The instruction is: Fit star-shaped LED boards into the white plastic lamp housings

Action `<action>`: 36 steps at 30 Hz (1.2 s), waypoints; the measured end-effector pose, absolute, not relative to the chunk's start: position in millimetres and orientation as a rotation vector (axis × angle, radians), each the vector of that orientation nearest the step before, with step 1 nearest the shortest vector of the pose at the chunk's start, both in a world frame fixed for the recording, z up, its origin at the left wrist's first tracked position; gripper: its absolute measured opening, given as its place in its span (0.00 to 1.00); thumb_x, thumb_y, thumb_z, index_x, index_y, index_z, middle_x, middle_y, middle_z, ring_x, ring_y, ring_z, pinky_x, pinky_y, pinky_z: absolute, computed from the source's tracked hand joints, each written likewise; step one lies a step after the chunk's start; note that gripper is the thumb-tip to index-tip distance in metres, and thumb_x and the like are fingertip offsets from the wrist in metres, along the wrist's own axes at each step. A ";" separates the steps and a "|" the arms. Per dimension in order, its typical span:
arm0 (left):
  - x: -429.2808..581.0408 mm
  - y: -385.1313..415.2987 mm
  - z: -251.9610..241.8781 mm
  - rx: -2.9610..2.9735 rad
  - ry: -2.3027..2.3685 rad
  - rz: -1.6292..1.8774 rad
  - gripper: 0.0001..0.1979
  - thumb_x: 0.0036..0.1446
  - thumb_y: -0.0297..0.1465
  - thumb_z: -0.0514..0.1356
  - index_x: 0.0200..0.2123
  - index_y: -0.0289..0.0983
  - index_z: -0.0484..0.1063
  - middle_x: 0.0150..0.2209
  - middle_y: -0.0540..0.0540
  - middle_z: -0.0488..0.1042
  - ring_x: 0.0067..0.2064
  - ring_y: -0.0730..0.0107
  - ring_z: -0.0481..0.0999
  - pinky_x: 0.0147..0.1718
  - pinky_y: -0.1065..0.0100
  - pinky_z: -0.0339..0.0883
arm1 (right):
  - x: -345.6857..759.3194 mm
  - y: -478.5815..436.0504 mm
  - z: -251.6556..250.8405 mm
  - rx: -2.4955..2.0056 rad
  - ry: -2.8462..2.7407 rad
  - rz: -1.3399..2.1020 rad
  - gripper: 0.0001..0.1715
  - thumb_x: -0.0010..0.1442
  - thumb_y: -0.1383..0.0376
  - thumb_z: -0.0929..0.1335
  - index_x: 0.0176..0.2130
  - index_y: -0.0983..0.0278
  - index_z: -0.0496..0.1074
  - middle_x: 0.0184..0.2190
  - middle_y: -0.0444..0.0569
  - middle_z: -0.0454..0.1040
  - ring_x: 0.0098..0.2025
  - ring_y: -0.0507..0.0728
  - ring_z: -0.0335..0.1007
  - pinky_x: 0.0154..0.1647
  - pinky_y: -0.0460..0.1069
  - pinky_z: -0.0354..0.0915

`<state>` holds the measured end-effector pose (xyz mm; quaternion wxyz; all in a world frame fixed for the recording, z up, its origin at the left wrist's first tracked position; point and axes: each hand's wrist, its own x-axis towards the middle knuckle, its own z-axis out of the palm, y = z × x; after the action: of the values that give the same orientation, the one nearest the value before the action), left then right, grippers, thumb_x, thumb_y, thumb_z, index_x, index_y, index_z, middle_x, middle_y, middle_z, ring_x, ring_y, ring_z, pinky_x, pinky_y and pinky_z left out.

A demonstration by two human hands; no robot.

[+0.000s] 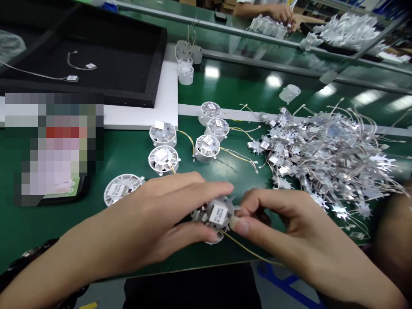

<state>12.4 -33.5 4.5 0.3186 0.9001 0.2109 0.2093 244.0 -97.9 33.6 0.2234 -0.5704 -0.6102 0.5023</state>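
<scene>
The left hand and right hand pinch a round ribbed white plastic holder between their fingertips, its thin yellow wire hanging loose.

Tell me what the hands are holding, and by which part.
Both hands hold one round white housing with a label on top: the left hand spans its left side, and the right hand pinches its right edge.

Head-worn view from person's own position, facing forward and down across green workbench, close above left hand and right hand.
</scene>
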 end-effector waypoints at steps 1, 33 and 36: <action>11.7 -34.0 4.2 2.396 0.533 0.524 0.20 0.67 0.33 0.62 0.60 0.40 0.65 0.45 0.47 0.74 0.40 0.69 0.75 0.36 0.72 0.69 | 243.4 -101.7 33.7 -1.601 -1.746 1.331 0.16 0.65 0.58 0.71 0.27 0.61 0.72 0.21 0.39 0.69 0.23 0.49 0.61 0.22 0.45 0.55; 8.5 -28.3 -4.2 2.668 0.264 0.274 0.14 0.74 0.35 0.51 0.59 0.41 0.66 0.54 0.52 0.74 0.60 0.71 0.69 0.73 0.62 0.32 | 228.9 -135.7 2.6 -1.619 -2.041 1.019 0.15 0.68 0.64 0.66 0.28 0.61 0.67 0.26 0.38 0.72 0.29 0.51 0.66 0.33 0.48 0.58; 7.6 -27.1 -6.1 2.693 0.266 0.263 0.16 0.74 0.36 0.51 0.61 0.42 0.65 0.55 0.53 0.74 0.62 0.73 0.67 0.73 0.64 0.29 | 227.8 -134.2 3.2 -1.628 -2.033 1.038 0.15 0.68 0.65 0.66 0.28 0.61 0.68 0.26 0.38 0.72 0.28 0.51 0.66 0.32 0.48 0.58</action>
<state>7.6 -27.1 -6.1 0.2100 0.9684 0.0955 0.0946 227.8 -134.2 3.2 0.1681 -0.5725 -0.7147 0.3650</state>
